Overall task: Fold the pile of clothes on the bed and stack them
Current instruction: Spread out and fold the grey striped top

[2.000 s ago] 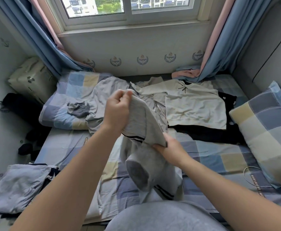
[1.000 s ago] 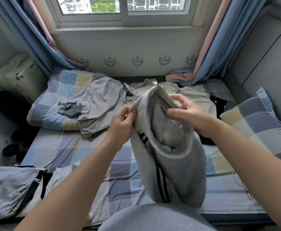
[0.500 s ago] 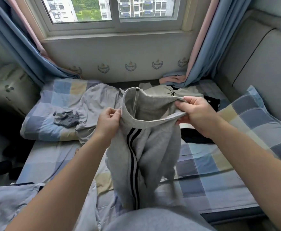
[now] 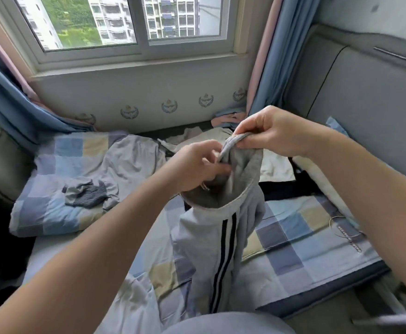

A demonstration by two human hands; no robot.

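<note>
I hold a pair of grey trousers with two black side stripes up over the bed, waistband on top, legs hanging down. My right hand pinches the far edge of the waistband. My left hand reaches into the waist opening and grips the fabric there. Behind the trousers lies the pile: a grey shirt, a cream top and a black garment. A small dark striped piece lies on the left.
The bed has a blue and yellow checked sheet. A checked pillow lies at the left, the grey headboard at the right. Window wall and blue curtains close the far side. A light garment lies at the near edge.
My hands came closer together at the waistband. The right hand rose and the left hand slid into the waist opening. The view tilted up towards the window.
</note>
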